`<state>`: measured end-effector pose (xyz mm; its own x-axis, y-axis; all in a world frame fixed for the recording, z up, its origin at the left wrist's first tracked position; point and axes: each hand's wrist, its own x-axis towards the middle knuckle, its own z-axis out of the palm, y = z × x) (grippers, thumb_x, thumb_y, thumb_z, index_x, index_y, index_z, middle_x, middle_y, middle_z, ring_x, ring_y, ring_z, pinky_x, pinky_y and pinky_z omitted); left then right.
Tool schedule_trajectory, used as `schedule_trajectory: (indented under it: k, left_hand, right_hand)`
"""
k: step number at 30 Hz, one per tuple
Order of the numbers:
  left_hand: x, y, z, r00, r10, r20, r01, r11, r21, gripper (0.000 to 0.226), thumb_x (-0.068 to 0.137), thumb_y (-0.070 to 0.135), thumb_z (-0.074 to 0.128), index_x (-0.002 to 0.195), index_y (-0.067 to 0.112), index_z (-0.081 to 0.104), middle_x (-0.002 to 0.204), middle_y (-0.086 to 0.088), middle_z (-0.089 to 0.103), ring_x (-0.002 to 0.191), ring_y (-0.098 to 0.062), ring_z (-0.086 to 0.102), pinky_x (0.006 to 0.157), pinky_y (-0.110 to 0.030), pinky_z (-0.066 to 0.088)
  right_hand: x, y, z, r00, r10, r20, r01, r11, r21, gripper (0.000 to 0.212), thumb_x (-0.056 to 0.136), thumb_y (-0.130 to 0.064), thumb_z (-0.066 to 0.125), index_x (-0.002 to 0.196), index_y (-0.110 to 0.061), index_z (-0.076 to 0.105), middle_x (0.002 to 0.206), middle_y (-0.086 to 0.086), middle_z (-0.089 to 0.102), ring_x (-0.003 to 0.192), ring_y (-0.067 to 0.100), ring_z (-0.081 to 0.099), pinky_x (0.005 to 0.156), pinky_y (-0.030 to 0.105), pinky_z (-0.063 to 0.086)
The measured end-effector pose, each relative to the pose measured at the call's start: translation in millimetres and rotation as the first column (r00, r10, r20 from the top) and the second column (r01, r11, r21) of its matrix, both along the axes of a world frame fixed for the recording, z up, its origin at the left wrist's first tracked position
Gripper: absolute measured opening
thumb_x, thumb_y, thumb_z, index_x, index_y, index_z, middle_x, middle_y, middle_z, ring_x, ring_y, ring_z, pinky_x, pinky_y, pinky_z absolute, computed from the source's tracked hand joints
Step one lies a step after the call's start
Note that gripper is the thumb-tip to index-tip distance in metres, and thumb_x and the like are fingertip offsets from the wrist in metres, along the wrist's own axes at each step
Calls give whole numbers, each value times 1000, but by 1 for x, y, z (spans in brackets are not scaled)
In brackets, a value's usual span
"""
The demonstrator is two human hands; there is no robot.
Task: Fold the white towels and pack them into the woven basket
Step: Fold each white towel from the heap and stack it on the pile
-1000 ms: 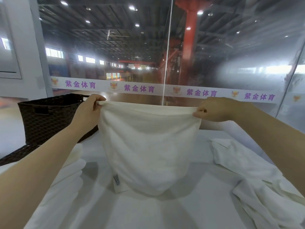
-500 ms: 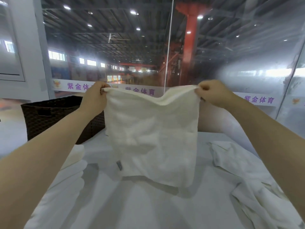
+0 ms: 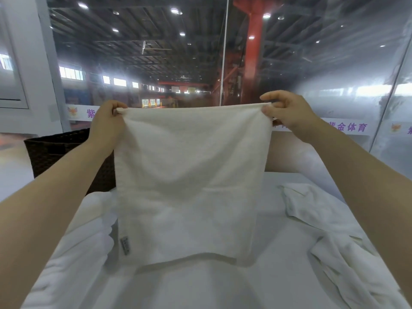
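Head cam: left hand [image 3: 107, 123] and right hand [image 3: 289, 114] each pinch a top corner of the towel [image 3: 189, 179], hanging in front of the woven basket [image 3: 60, 152]. Keep the corners level, I'd say, then fold.

Woven basket [image 3: 55, 152], far left: largely hidden behind left forearm and held towel [image 3: 189, 179]; towel label [image 3: 124, 245] print illegible.

Your towel [image 3: 191, 175] hangs between your hands above the worktop [image 3: 278, 275]. The basket [image 3: 58, 152] sits behind it at your left. Loose towels [image 3: 323, 219] lie at your right.
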<state>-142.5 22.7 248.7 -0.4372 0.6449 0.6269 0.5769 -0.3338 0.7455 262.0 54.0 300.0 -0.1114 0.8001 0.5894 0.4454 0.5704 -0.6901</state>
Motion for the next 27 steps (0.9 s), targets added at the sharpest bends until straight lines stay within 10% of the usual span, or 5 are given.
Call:
schedule_trajectory:
  k: [5, 11, 16, 27]
  left_hand:
    - [-7, 6, 2, 962, 138, -236, -180, 969, -170, 27, 99, 10, 42, 123, 10, 55, 123, -13, 58, 114, -32, 52, 99, -44, 42]
    - [-2, 10, -1, 1000, -7, -11, 5, 990, -144, 25, 96, 4, 48, 115, 16, 57, 117, -5, 55, 100, -22, 54, 69, -26, 54]
    - [2, 10, -10, 996, 4, -91, -14, 994, -109, 19, 96, 10, 47, 111, 15, 59, 109, -1, 58, 97, -19, 55, 85, -38, 53]
    - [-1, -8, 35, 985, -171, -13, 165, 964, -210, 30, 83, -1, 42, 68, 20, 56, 69, -1, 48, 63, -15, 41, 58, -26, 33]
  right_hand:
    - [0, 11, -10, 985, -11, 172, 29, 995, -99, 5, 91, -21, 69, 93, -22, 75, 76, 4, 66, 52, 9, 56, 57, 24, 49]
    - [-2, 28, -22, 998, 28, -55, -36, 988, -152, 13, 95, -14, 63, 104, -5, 68, 87, 16, 70, 76, 21, 73, 78, 36, 61]
    - [2, 32, -26, 999, -16, -48, 8, 986, -164, 11, 94, -15, 64, 100, -7, 69, 83, 11, 67, 68, 17, 68, 72, 33, 60]
    - [15, 9, -10, 966, 132, -223, -191, 944, -268, 39, 89, -16, 54, 51, -24, 57, 61, -2, 30, 50, 10, 25, 47, 24, 18]
